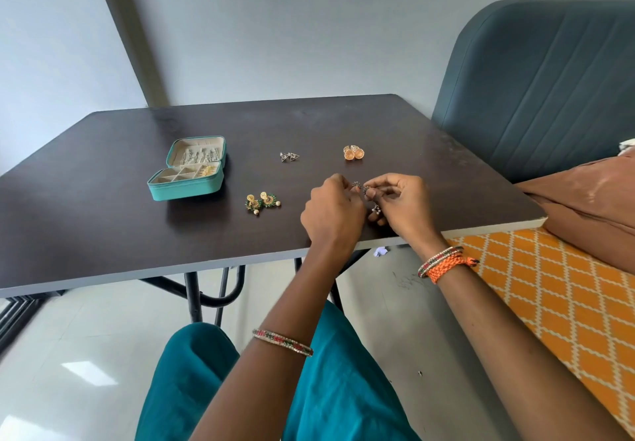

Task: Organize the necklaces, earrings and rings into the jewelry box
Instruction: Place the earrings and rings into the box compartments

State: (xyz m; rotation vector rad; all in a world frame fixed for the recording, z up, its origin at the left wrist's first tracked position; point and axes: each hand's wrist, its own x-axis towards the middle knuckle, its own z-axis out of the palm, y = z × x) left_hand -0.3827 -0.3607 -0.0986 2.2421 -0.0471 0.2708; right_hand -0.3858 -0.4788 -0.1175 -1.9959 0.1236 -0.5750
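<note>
Left hand (pixel 332 207) and right hand (pixel 398 203) each pinch a small dark metal earring (pixel 357 185) above the matte dark table (pixel 103 200). The teal hinged jewelry box (pixel 187 167) lies open at left, its beige compartments holding pieces. Grey wall (pixel 275 28) behind.

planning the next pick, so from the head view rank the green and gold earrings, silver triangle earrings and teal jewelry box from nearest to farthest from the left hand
1. Green and gold earrings, just to the left of the left hand.
2. Silver triangle earrings, beyond the hand, slightly left.
3. Teal jewelry box, open, farthest out on the table's left.
</note>
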